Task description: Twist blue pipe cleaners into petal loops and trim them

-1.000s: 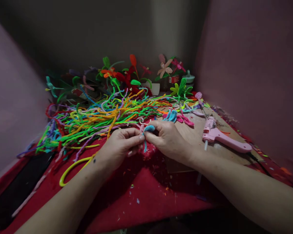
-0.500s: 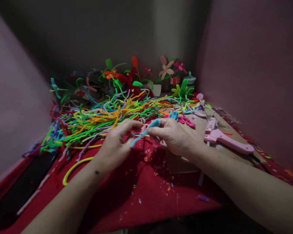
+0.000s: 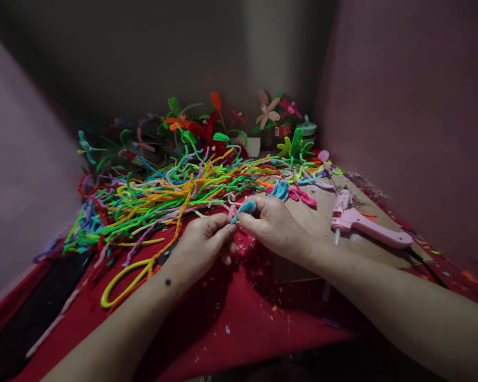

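My left hand (image 3: 204, 243) and my right hand (image 3: 274, 225) meet over the red cloth (image 3: 239, 313), fingertips pinched together on a short blue pipe cleaner (image 3: 245, 207) bent into a small loop. The loop sticks up between my right thumb and forefinger. My left fingers pinch its lower end. Just behind my hands lies a big tangled heap of coloured pipe cleaners (image 3: 171, 193).
A pink glue gun (image 3: 362, 223) lies on a brown board (image 3: 326, 212) to the right. Blue and pink petal pieces (image 3: 289, 191) sit on the board. Finished pipe-cleaner flowers (image 3: 223, 122) stand at the back. A yellow loop (image 3: 121, 276) lies front left.
The blue pipe cleaner was stretched out straight between my hands half a second ago. It is now folded into a short loop with my fingertips close together.
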{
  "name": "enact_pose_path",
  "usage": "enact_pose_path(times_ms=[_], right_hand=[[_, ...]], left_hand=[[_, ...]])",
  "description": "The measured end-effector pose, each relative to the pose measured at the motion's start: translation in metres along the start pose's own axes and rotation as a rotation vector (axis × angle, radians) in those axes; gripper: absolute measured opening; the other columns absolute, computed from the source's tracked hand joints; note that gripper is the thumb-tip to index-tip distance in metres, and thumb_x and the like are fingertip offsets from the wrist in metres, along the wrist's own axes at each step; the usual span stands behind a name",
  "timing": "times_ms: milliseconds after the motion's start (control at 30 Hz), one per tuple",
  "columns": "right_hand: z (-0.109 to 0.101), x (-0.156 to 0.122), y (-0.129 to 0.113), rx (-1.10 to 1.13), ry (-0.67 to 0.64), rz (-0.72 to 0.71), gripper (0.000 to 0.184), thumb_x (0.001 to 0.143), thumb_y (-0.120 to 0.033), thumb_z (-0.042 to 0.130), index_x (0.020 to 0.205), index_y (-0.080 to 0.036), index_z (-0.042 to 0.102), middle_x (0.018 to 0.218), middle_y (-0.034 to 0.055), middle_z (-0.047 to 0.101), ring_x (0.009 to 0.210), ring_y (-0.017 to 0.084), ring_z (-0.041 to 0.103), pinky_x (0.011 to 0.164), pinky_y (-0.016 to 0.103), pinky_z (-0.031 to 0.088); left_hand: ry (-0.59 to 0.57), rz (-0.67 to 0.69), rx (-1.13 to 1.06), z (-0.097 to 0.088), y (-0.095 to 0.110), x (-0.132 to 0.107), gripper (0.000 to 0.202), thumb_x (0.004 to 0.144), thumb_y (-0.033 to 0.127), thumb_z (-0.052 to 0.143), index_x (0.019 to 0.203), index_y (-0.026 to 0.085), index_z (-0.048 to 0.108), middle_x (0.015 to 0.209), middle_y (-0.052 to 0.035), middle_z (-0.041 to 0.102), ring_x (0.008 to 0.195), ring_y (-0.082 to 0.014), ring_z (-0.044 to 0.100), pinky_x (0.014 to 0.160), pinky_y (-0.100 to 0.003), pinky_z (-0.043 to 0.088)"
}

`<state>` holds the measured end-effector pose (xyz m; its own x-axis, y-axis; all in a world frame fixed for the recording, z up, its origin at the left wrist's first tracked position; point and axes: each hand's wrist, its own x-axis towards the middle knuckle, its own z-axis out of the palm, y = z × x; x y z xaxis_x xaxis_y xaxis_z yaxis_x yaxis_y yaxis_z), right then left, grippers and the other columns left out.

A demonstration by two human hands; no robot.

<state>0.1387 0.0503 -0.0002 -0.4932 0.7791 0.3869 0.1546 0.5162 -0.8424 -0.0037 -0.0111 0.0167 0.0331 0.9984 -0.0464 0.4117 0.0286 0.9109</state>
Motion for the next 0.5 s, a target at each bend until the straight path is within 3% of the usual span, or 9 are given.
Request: enact_pose_path(times_ms=[100, 233, 367, 433, 500], right_hand=[[0.001, 0.001, 0.002, 0.074, -0.047, -0.021, 0.012, 0.075, -0.015, 0.05, 0.064, -0.017, 0.052, 0.061, -0.0023, 0.051, 0.058, 0.009, 0.045, 0.056, 0.023, 0.033], [0.002, 0.001, 0.001, 0.002, 0.064, 0.001, 0.016, 0.078, -0.016, 0.053, 0.062, -0.016, 0.054, 0.059, -0.0019, 0.052, 0.058, 0.009, 0.045, 0.057, 0.023, 0.032], [0.005, 0.003, 0.006, 0.093, 0.116, 0.163, 0.026, 0.077, -0.023, 0.056, 0.053, -0.015, 0.051, 0.049, -0.0042, 0.045, 0.051, 0.008, 0.039, 0.052, 0.022, 0.03], [0.009, 0.004, 0.008, 0.168, 0.121, 0.216, 0.026, 0.077, -0.026, 0.057, 0.055, -0.015, 0.054, 0.049, -0.0045, 0.045, 0.05, 0.007, 0.039, 0.051, 0.022, 0.03], [0.012, 0.004, 0.008, 0.228, 0.111, 0.233, 0.023, 0.077, -0.03, 0.058, 0.061, -0.014, 0.059, 0.052, -0.0038, 0.05, 0.051, 0.007, 0.042, 0.051, 0.021, 0.03]], left_hand=[[0.011, -0.01, 0.015, 0.003, -0.002, 0.001, 0.02, 0.078, 0.032, 0.053, 0.064, 0.018, 0.056, 0.054, -0.0004, 0.061, 0.037, -0.0118, 0.054, 0.04, -0.021, 0.04], [0.006, 0.053, 0.206, -0.002, -0.007, 0.002, 0.024, 0.079, 0.036, 0.05, 0.063, 0.02, 0.056, 0.051, 0.0004, 0.06, 0.039, -0.0121, 0.054, 0.042, -0.022, 0.038], [0.209, 0.248, 0.666, -0.007, -0.013, 0.0, 0.019, 0.078, 0.033, 0.05, 0.068, 0.021, 0.06, 0.046, 0.0031, 0.053, 0.039, -0.0102, 0.046, 0.045, -0.022, 0.031], [0.285, 0.26, 0.709, -0.01, -0.013, -0.001, 0.021, 0.078, 0.035, 0.049, 0.072, 0.021, 0.062, 0.048, 0.0032, 0.053, 0.041, -0.0103, 0.045, 0.046, -0.023, 0.032], [0.337, 0.195, 0.608, -0.014, -0.01, 0.0, 0.024, 0.08, 0.039, 0.047, 0.071, 0.02, 0.06, 0.047, 0.0036, 0.052, 0.041, -0.0109, 0.045, 0.045, -0.022, 0.033]])
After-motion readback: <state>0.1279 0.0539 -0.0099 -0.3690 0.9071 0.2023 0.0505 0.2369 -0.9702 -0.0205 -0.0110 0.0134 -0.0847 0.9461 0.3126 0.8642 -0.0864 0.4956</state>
